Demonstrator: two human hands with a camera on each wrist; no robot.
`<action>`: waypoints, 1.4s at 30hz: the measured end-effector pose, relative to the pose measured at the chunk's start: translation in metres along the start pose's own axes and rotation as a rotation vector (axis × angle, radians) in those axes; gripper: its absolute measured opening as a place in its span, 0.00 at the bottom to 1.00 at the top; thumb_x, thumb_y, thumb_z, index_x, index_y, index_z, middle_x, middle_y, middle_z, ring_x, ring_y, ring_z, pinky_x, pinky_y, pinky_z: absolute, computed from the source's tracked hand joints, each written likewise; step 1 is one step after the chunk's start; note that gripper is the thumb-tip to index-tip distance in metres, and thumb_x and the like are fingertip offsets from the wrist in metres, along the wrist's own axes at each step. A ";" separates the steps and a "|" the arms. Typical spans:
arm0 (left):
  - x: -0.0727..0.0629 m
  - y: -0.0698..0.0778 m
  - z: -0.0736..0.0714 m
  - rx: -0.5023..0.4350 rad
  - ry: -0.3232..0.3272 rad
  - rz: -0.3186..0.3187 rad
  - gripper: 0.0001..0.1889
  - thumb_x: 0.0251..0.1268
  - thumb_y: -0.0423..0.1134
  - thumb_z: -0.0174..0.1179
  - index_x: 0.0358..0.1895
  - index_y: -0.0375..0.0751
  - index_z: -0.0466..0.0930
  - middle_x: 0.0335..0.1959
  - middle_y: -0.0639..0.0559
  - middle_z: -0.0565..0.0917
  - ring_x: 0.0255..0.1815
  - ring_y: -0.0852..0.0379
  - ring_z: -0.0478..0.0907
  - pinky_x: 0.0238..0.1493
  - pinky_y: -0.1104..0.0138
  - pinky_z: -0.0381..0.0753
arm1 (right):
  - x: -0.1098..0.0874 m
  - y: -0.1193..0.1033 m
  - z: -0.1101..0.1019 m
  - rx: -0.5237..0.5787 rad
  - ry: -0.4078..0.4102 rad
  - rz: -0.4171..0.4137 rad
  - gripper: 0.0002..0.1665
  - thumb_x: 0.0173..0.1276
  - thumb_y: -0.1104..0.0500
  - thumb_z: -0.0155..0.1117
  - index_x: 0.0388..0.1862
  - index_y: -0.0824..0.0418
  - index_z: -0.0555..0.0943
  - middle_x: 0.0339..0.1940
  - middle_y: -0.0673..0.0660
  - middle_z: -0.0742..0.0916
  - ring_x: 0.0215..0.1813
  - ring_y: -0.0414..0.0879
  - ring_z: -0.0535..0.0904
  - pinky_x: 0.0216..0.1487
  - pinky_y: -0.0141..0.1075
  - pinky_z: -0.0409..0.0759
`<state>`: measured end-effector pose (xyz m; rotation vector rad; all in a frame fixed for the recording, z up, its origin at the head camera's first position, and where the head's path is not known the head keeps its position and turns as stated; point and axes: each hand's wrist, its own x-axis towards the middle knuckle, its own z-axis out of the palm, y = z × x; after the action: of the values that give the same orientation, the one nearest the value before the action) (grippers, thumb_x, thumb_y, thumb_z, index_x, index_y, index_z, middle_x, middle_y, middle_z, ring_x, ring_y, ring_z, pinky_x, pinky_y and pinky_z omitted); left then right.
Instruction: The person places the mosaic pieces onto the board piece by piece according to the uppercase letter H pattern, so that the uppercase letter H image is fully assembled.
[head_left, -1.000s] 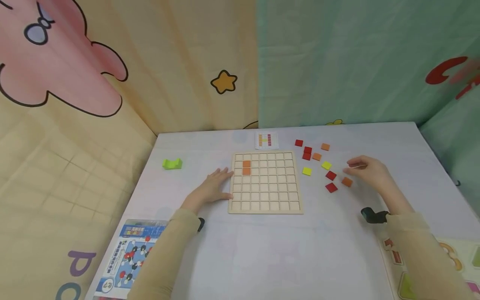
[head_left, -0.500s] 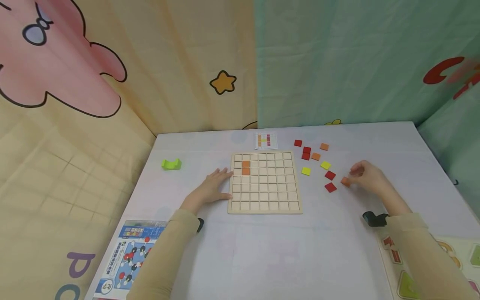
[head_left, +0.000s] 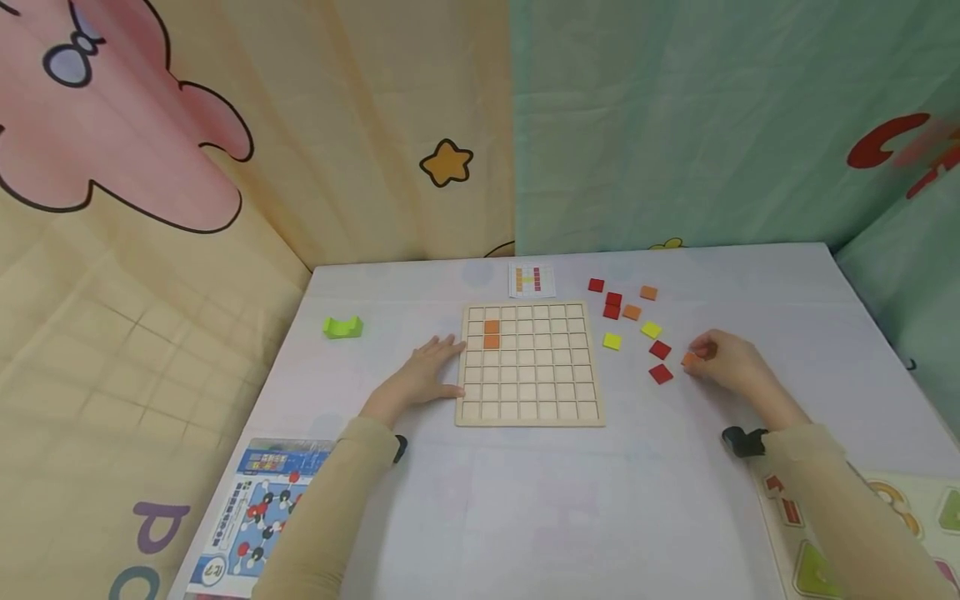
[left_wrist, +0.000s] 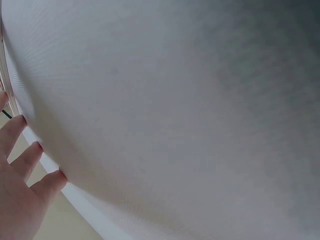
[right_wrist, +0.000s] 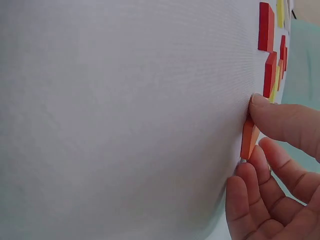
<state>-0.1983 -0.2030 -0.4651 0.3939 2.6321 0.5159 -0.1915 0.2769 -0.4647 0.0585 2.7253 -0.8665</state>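
My right hand point(head_left: 731, 367) pinches an orange square tile point(right_wrist: 248, 138) between thumb and fingers, low at the tabletop; in the head view the fingers partly cover it. Two red tiles point(head_left: 660, 374) lie just left of that hand. My left hand point(head_left: 420, 373) is spread, with thumb and fingertips at the left edge of a wooden grid board point(head_left: 536, 392). Two orange tiles point(head_left: 491, 327) sit one below the other in the board's second column. In the left wrist view the fingertips point(left_wrist: 60, 176) rest on the white cloth.
Several more red, orange and yellow tiles point(head_left: 612, 342) lie right of the board. Behind it is a small pattern card point(head_left: 532, 281). A green block point(head_left: 343, 327) stands at the left. A blue box point(head_left: 262, 508) and a picture board point(head_left: 783, 533) lie near the front corners.
My right hand has come down and slightly left onto the orange tile and now grips it between thumb and fingers. The left hand has stayed at the board's edge.
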 end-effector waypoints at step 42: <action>0.001 -0.006 0.000 -0.027 0.006 0.036 0.46 0.59 0.52 0.68 0.78 0.46 0.55 0.81 0.42 0.48 0.82 0.39 0.38 0.79 0.40 0.40 | 0.045 -0.216 0.126 0.309 -0.109 -0.216 0.11 0.64 0.57 0.70 0.44 0.59 0.88 0.46 0.56 0.89 0.49 0.49 0.82 0.54 0.41 0.80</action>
<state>-0.2004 -0.2075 -0.4683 0.4320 2.6248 0.5644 -0.2292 0.0259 -0.4539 -0.2182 2.5057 -1.3054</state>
